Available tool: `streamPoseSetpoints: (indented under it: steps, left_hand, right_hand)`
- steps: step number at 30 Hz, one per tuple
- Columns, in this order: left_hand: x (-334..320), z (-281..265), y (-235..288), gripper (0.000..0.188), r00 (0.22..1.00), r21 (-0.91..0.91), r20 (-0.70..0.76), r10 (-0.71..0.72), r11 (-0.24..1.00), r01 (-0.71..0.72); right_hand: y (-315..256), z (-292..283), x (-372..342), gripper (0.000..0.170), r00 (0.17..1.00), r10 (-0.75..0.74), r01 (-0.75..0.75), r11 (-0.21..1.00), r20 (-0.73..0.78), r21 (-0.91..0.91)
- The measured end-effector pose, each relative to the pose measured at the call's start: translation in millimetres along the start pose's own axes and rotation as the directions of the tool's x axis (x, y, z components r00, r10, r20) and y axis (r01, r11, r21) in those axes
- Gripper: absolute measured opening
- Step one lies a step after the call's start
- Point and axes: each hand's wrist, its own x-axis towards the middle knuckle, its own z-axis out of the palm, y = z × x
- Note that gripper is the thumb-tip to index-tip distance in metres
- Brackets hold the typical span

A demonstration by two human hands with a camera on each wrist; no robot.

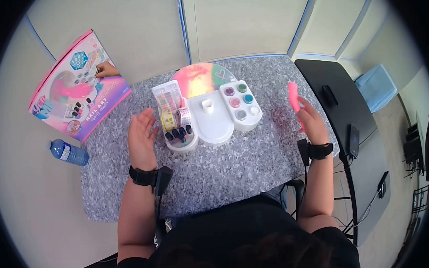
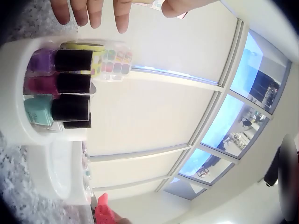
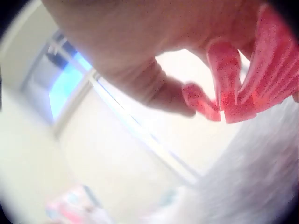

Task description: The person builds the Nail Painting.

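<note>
My right hand [image 1: 314,125] holds a pink plastic model hand [image 1: 293,95] over the right side of the table. In the right wrist view the model hand's pink fingers [image 3: 225,74] show beside my thumb. My left hand [image 1: 141,139] is held palm up with fingers extended, just left of the white nail art station [image 1: 213,129]. Nothing lies in it. Closest to it are the nail polish bottles [image 2: 72,84] with black caps, in purple, magenta and mint. Behind them stand tape rolls [image 1: 168,120] and a sticker sheet [image 1: 167,99]. Pots of coloured glitter [image 1: 235,102] sit in the station's right wing.
The product box [image 1: 77,92] stands at the table's left, with a water bottle [image 1: 69,152] near it. A rainbow mirror-like panel [image 1: 202,78] rises behind the station. A black side table [image 1: 317,74] with phones adjoins on the right. Cables [image 1: 304,186] run from both wrists.
</note>
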Motion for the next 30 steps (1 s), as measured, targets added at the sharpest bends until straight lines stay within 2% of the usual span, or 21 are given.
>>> streamPoseSetpoints:
  steps: [1, 2, 3, 4, 8, 10, 11, 12, 14, 15, 16, 18, 22, 26, 28, 29, 30]
  left_hand:
    - [0.2, -1.1, -1.1, 0.069, 1.0, -0.013, 0.006, 0.004, 1.0, -0.004]
    - [2.2, -1.8, -3.0, 0.069, 1.0, -0.012, 0.001, 0.01, 1.0, -0.01]
    - [4.9, -2.2, -5.5, 0.069, 1.0, -0.038, 0.006, 0.001, 0.999, 0.0]
    - [5.4, -3.5, -6.4, 0.069, 1.0, -0.062, 0.011, -0.009, 0.998, 0.009]
    - [4.0, 0.9, -3.0, 0.069, 0.999, -0.069, -0.015, -0.046, 0.997, 0.045]
    - [1.8, 0.9, -2.5, 0.07, 0.999, -0.061, 0.004, -0.048, 0.997, 0.049]
    - [0.9, 1.4, -1.8, 0.07, 0.999, -0.062, -0.004, -0.04, 0.997, 0.039]
    - [0.7, 2.1, -0.8, 0.07, 0.999, -0.064, -0.006, -0.045, 0.997, 0.044]
    - [0.8, 2.6, 1.2, 0.07, 0.999, -0.065, -0.014, -0.051, 0.997, 0.05]
    - [0.1, 3.0, 2.1, 0.069, 0.999, -0.072, -0.007, -0.053, 0.996, 0.053]
    - [-0.9, 2.8, 1.5, 0.068, 0.998, -0.079, 0.001, -0.058, 0.995, 0.058]
    - [-1.1, 1.5, -2.4, 0.067, 0.999, -0.073, -0.003, -0.05, 0.996, 0.049]
    - [-3.1, 3.5, -4.7, 0.063, 0.999, -0.048, -0.02, -0.045, 0.998, 0.044]
    - [-7.4, 7.2, -5.4, 0.062, 0.999, -0.051, -0.019, -0.035, 0.998, 0.034]
    - [-8.3, 10.1, -5.1, 0.061, 0.998, -0.031, -0.028, -0.052, 0.998, 0.051]
    - [-8.6, 10.7, -6.2, 0.061, 0.998, -0.026, -0.026, -0.05, 0.998, 0.049]
    - [-8.5, 10.3, -8.0, 0.061, 0.999, -0.02, -0.017, -0.027, 0.999, 0.027]
  right_hand:
    - [-4.5, 7.0, -1.2, 0.066, 0.992, -0.092, 0.067, 0.967, 0.089, 0.245]
    - [-15.9, 15.8, -2.0, 0.066, 0.991, -0.098, 0.072, 0.966, 0.093, 0.247]
    - [-31.2, 25.4, -4.3, 0.065, 0.941, -0.163, 0.002, 0.878, 0.296, 0.478]
    - [-46.1, 37.1, -7.4, 0.064, 0.845, -0.269, -0.124, 0.742, 0.463, 0.658]
    - [-86.4, 88.2, -23.8, 0.061, 0.874, -0.295, -0.063, 0.719, 0.385, 0.693]
    - [-84.6, 111.5, -21.2, 0.058, 0.916, -0.326, 0.217, 0.892, 0.233, 0.395]
    - [-83.6, 127.7, -20.9, 0.056, 0.892, -0.437, 0.405, 0.887, 0.117, 0.223]
    - [-87.0, 134.3, -20.7, 0.056, 0.887, -0.446, 0.413, 0.882, 0.119, 0.227]
    - [-98.1, 144.4, -25.5, 0.058, 0.757, -0.646, 0.652, 0.741, 0.095, -0.158]
    - [-99.5, 151.1, -29.5, 0.06, 0.753, -0.646, 0.652, 0.706, 0.124, -0.276]
    - [-100.6, 157.5, -31.8, 0.06, 0.752, -0.646, 0.654, 0.706, 0.131, -0.274]
    - [-101.6, 168.2, -34.3, 0.064, 0.754, -0.64, 0.632, 0.648, 0.145, -0.425]
    - [-101.3, 183.2, -37.9, 0.065, 0.713, -0.683, 0.658, 0.573, 0.161, -0.488]
    - [-105.1, 186.6, -40.0, 0.066, 0.706, -0.688, 0.658, 0.549, 0.167, -0.516]
    - [-108.2, 190.3, -40.9, 0.067, 0.652, -0.734, 0.647, 0.406, 0.192, -0.646]
    - [-112.0, 188.5, -40.7, 0.067, 0.652, -0.735, 0.646, 0.409, 0.187, -0.645]
    - [-118.4, 185.0, -41.3, 0.069, 0.716, -0.656, 0.633, 0.468, 0.237, -0.616]
